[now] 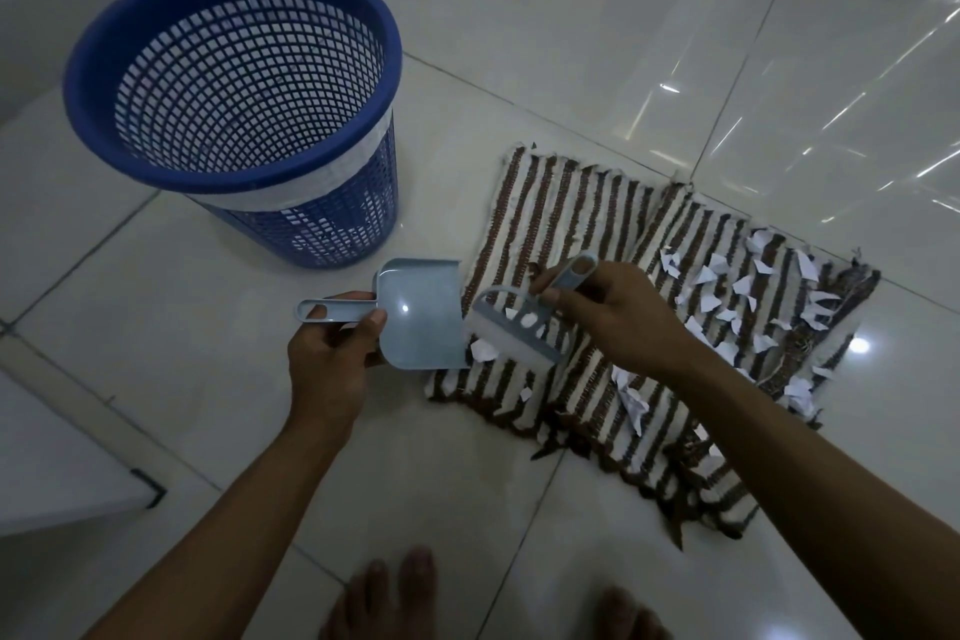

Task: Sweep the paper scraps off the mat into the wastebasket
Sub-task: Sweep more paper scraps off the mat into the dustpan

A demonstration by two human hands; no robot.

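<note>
1. My left hand [332,353] grips the handle of the pale blue plastic dustpan [421,312] at centre frame, its lip at the left edge of the brown-and-cream striped woven mat [582,208].
2. My right hand [618,322] pinches the matching pale blue hand brush [511,327], which is set down beside that lip.
3. Torn white paper scraps [727,286] lie mostly on the mat's right part.
4. The blue mesh plastic wastebasket [234,68] stands upright at upper left.

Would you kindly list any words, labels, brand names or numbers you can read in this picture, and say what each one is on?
None: no word, label, brand, number or sign can be read anywhere in this view.
The wastebasket, dustpan, brush and mat show no visible print or marking.
The paper scraps look plain white, with no writing to be seen.
</note>
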